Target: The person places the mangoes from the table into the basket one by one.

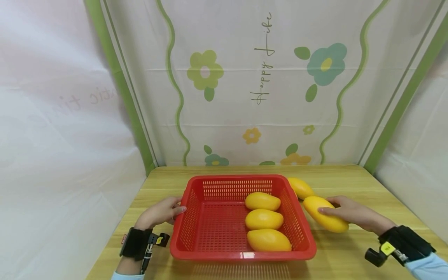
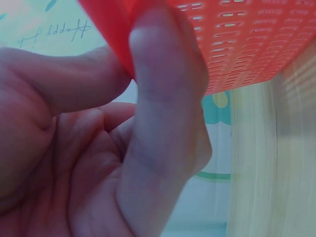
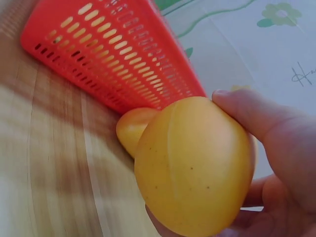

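A red plastic basket [image 1: 220, 255] with slotted walls stands on the table, and three yellow mangoes [image 1: 264, 219] lie in a column along its right side. My left hand [image 1: 161, 212] pinches the basket's left rim between thumb and fingers; the left wrist view shows the thumb and a finger meeting at the red rim [image 2: 111, 39]. My right hand [image 1: 353, 212] grips another mango [image 1: 325, 214] just right of the basket, thumb on top. Behind it, one more mango [image 1: 301, 188] lies on the table against the basket's right wall, also partly visible in the right wrist view.
The wooden table [image 1: 381, 202] ends at a printed white curtain [image 1: 231, 112] at the back. White cloth panels with green edging close off the left and right sides. Each wrist carries a black strap with a small camera [image 1: 376, 256].
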The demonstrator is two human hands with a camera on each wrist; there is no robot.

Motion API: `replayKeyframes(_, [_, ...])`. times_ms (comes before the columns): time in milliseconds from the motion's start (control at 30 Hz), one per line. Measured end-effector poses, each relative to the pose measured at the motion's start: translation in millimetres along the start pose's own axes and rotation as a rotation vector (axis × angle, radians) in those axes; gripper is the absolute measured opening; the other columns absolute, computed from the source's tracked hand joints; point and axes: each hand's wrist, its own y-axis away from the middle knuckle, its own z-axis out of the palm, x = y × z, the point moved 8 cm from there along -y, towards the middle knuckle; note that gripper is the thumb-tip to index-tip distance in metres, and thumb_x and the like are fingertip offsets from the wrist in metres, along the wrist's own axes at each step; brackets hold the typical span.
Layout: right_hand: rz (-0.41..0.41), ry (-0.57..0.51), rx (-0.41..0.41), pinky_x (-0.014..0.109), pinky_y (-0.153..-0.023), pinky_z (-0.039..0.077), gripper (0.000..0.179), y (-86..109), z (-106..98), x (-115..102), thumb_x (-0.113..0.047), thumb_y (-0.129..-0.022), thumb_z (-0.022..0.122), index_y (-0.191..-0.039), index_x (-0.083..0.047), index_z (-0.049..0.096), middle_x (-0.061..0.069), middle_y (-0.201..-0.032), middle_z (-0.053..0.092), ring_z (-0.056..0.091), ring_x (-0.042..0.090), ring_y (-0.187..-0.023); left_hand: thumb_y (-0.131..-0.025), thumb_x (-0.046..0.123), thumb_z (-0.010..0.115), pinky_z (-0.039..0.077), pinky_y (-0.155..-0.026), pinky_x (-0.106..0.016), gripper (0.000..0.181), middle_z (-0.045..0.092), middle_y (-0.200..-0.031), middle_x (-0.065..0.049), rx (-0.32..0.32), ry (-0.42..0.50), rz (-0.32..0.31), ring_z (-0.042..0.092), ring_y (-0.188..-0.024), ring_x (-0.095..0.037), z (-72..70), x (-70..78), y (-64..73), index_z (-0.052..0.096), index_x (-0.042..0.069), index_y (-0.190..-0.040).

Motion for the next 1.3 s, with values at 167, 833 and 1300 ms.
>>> replayKeyframes(167, [0.001, -0.06, -0.021, 0.027, -0.066, 0.052, 0.058, 4.0, 1, -7, -0.032, -0.104, 0.051, -0.138, 0.015, 0.045, 0.008, -0.093, 0.064, 0.059, 0.014, -0.078, -0.105, 0.008, 0.048, 0.064, -0.072, -0.04, 0.039, 0.073, -0.095, -0.019, 0.014, -0.016, -0.005, 0.075, -0.079, -0.027, -0.5, -0.1, 0.4, 0.045, -0.015, -0.136])
replayKeyframes(833, [-0.025, -0.124, -0.043, 0.029, -0.065, 0.056, 0.058, 14.4, -1, -25, -0.03, -0.106, 0.047, -0.14, 0.017, 0.04, 0.01, -0.091, 0.066, 0.063, 0.016, -0.076, -0.105, 0.008, 0.048, 0.064, -0.071, -0.04, 0.038, 0.073, -0.093, -0.018, 0.022, -0.017, -0.007, 0.075, -0.078, -0.027, -1.0, 0.3, 0.3, 0.046, -0.015, -0.135])
replayKeyframes(1300, [-0.077, -0.113, -0.055, 0.029, -0.065, 0.056, 0.053, 18.2, 3, -53, -0.027, -0.106, 0.049, -0.139, 0.014, 0.044, 0.01, -0.093, 0.064, 0.062, 0.016, -0.077, -0.105, 0.007, 0.048, 0.064, -0.072, -0.041, 0.037, 0.073, -0.095, -0.019, 0.013, -0.015, -0.005, 0.075, -0.079, -0.028, -0.3, 2.2, 1.3, 0.046, -0.015, -0.135])
